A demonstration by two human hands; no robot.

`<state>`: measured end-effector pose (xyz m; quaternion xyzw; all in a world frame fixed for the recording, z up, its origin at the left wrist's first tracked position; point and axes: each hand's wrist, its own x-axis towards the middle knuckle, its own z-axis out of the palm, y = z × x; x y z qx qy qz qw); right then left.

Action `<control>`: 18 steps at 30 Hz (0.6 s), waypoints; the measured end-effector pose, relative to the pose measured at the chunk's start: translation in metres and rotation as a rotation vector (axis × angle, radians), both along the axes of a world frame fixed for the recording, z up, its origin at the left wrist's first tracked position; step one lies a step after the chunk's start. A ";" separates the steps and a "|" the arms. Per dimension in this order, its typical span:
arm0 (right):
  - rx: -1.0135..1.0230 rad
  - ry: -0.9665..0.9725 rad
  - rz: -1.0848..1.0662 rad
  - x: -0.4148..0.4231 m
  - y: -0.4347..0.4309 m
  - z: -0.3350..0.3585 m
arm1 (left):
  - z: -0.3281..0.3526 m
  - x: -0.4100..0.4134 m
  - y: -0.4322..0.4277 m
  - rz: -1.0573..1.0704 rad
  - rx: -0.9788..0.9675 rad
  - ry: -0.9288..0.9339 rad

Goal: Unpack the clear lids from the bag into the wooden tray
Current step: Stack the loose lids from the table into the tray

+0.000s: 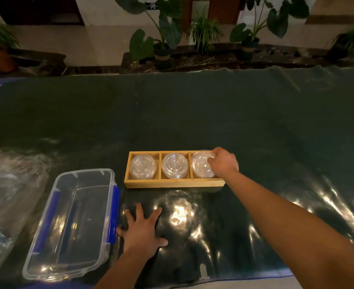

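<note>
Left hand (142, 230) nearest me: palm down, fingers straight and spread, flat on the dark green table cover (213, 122), holding nothing. Just left of it, a clear storage bin (46, 275) with blue clasps, nothing visible inside. Further left, crumpled clear plastic bag (9, 184) at the table edge.

Beyond my left hand, the wooden tray (172, 183) with three compartments in a row. Clear lids sit stacked in each: left stack (143, 166), middle stack (175, 165), right stack (201, 166). Right hand (224, 161) reaches over the tray's right end, fingers curled onto the right stack's far-right rim, gripping it.

Farthest back: potted plants (163, 44) along a dark stone ledge.
</note>
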<state>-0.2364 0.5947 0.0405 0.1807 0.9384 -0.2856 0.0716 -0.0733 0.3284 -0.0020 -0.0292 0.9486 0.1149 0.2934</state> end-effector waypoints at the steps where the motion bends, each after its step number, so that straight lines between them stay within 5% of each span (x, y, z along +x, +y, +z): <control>1: 0.026 0.000 0.013 -0.001 0.000 0.000 | -0.002 0.000 0.000 0.003 0.000 0.003; 6: 0.181 -0.033 0.100 0.003 -0.003 0.000 | -0.006 -0.001 -0.001 0.016 0.011 -0.004; 18: 0.138 0.036 0.113 0.016 -0.003 0.000 | -0.007 0.000 -0.003 -0.002 0.006 0.007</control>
